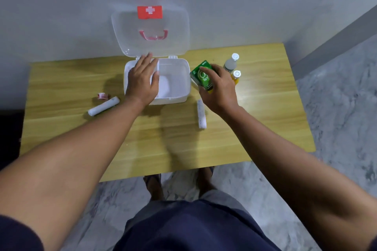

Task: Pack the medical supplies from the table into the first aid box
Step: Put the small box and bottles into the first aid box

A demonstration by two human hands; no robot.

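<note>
A white first aid box (pixel 177 79) stands open on the wooden table (pixel 163 138), its clear lid (pixel 151 32) with a red cross label leaning against the wall. My left hand (pixel 142 80) lies flat over the box's left side, fingers apart. My right hand (pixel 219 87) grips a green carton (pixel 202 76) just right of the box, tilted above the table. Two white bandage rolls lie on the table: one (pixel 103 106) at the left, one (pixel 201 113) in front of my right hand. A small pink tape roll (pixel 102 96) sits by the left bandage.
Two small bottles stand behind my right hand: a clear one with a white cap (pixel 231 63) and a yellow one (pixel 236 77). The wall runs close behind the table. Marble floor lies to the right and below, with my legs at the near table edge.
</note>
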